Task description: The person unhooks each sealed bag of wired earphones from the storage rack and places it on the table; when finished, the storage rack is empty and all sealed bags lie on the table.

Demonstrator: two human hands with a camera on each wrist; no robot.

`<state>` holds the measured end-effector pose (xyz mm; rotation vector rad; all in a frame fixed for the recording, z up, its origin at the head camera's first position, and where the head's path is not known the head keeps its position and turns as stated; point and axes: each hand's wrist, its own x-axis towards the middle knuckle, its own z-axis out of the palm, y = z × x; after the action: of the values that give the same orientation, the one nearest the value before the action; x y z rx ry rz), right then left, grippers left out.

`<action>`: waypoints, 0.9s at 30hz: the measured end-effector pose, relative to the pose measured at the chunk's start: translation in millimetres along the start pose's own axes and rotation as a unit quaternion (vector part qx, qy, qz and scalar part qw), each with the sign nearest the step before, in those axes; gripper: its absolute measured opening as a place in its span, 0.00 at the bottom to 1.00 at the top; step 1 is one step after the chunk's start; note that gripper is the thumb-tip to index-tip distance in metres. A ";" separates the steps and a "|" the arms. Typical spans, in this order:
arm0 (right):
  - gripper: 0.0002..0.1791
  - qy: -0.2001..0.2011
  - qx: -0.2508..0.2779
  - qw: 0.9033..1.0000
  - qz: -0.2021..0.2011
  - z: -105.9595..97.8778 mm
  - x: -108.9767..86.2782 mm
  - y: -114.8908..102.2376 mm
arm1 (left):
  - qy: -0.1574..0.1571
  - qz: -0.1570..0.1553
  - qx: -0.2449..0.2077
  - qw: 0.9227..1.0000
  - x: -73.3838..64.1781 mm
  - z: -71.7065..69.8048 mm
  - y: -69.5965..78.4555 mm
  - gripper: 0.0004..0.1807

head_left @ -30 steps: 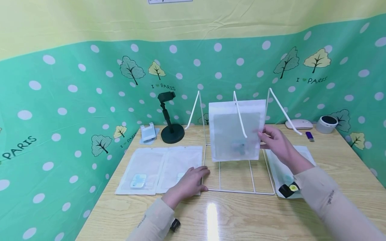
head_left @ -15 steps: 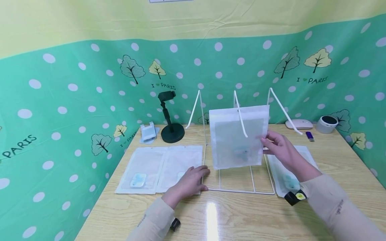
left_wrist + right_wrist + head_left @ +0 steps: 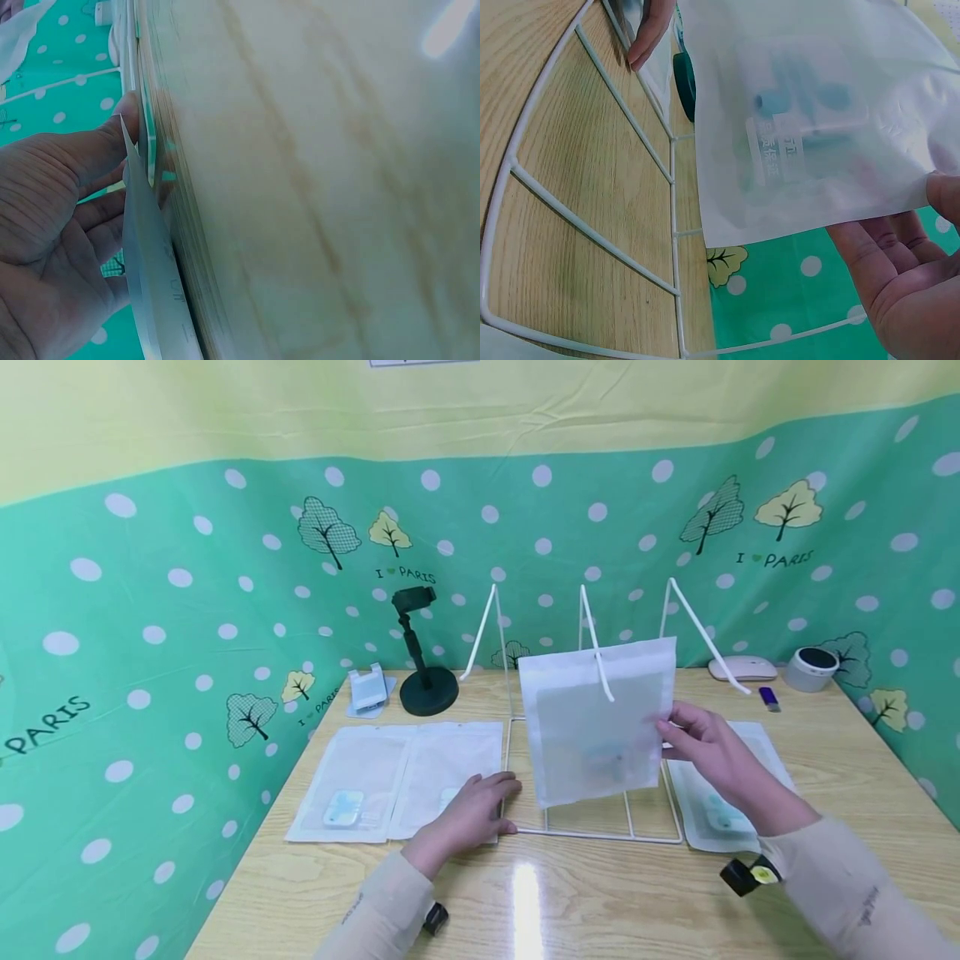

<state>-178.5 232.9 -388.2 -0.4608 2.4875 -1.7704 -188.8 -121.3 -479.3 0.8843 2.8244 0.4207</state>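
Observation:
A frosted white zip pouch (image 3: 600,727) hangs at the middle prong of a white wire rack (image 3: 585,837), tilted, with the prong's front part passing in front of it. My right hand (image 3: 705,747) pinches the pouch's right edge between thumb and fingers. Through the pouch in the right wrist view, a pale square item (image 3: 802,94) with blue-green shapes shows faintly. My left hand (image 3: 474,810) rests at the left side of the rack's base, fingers fairly straight, over the edge of a flat pouch (image 3: 457,752). In the left wrist view its thumb (image 3: 129,112) is beside that pouch's edge.
Another flat pouch (image 3: 352,777) lies at the left, and one more pouch (image 3: 720,793) at the right of the rack. Behind stand a black stand (image 3: 427,689), a pale blue holder (image 3: 367,691), a mouse (image 3: 742,668), a purple USB stick (image 3: 768,698) and a white round device (image 3: 812,668).
My right hand has drawn the hanging pouch lower and nearer along the middle prong, and the pouch has tilted, its right side higher. My left hand has stayed in place.

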 end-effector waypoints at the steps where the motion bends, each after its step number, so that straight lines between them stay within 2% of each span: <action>1: 0.22 -0.001 0.000 1.000 0.001 0.1 -1.6 -0.2 | 0.000 0.000 -0.001 1.000 0.1 -0.1 0.2 0.35; 15: 0.22 -0.004 -0.011 1.000 -0.005 2.9 -21.8 -3.8 | -0.007 -0.009 -0.004 1.000 1.1 0.6 -0.3 0.35; 27: 0.20 -0.011 0.008 1.000 -0.017 3.9 -33.9 -6.6 | -0.009 -0.010 0.007 1.000 3.0 2.1 -0.3 0.36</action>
<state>-143.9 236.5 -387.7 -0.5203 2.4635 -1.7861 -190.9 -119.3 -481.5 0.8586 2.8212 0.3887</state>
